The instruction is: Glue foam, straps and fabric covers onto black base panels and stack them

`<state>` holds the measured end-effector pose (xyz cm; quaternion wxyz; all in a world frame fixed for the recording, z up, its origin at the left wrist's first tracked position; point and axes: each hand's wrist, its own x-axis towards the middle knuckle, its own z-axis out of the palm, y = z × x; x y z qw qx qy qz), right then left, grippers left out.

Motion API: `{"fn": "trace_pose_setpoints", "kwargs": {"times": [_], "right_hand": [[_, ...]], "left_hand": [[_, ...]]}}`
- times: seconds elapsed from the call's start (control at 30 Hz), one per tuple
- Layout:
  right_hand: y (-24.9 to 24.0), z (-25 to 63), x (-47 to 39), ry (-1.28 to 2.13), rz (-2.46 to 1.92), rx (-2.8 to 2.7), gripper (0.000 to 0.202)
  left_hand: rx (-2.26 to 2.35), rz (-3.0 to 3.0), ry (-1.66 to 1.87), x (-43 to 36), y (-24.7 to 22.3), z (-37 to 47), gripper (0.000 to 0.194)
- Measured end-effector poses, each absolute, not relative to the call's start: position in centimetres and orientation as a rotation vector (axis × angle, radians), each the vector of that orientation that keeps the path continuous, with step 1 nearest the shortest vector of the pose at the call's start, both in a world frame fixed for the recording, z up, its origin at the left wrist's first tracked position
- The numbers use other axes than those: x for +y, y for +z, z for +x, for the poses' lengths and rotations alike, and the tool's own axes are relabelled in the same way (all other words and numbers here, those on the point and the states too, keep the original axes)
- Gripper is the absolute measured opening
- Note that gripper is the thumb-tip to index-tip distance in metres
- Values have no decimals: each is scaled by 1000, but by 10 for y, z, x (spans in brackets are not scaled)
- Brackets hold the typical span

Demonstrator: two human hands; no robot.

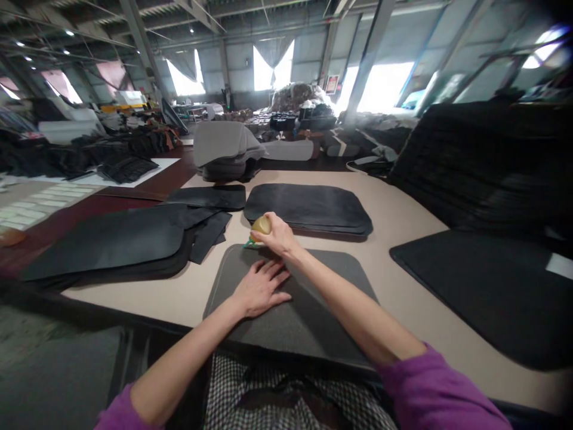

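Note:
A dark grey panel with rounded corners (322,298) lies flat at the table's near edge, with a thin pale line along its left side. My left hand (262,289) rests on it, fingers stretched out and palm down. Just beyond, my right hand (280,236) is closed around a small yellowish bottle (261,227) with a green tip. That bottle is tilted over the panel's far edge, its tip pointing down and left. Whether the tip touches the panel I cannot tell.
Behind the panel sits a stack of black pieces (308,206). More black sheets (120,242) and scraps (210,236) lie at left. On the right are a large black piece (483,286) and a tall black pile (492,167). Grey pads (224,146) stand at the table's back.

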<state>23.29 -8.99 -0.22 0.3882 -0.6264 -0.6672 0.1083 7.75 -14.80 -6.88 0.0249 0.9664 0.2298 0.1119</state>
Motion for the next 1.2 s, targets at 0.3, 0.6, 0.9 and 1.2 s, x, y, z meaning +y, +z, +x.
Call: {"fn": "trace_pose_setpoints", "kwargs": {"times": [0.3, 0.6, 0.9, 1.2], "right_hand": [[6, 269, -114, 188, -1747, -1666, 45], [7, 354, -172, 218, -1919, -1412, 51], [-4, 457, -242, 170, -2070, -1140, 60], [-6, 478, -311, 286, -2022, -915, 58]], "left_hand": [[703, 2963, 315, -146, -72, 76, 65], [692, 2996, 240, -145, -69, 76, 65], [681, 3082, 216, -143, -76, 78, 63], [653, 3113, 228, -139, -80, 77, 63]]}}
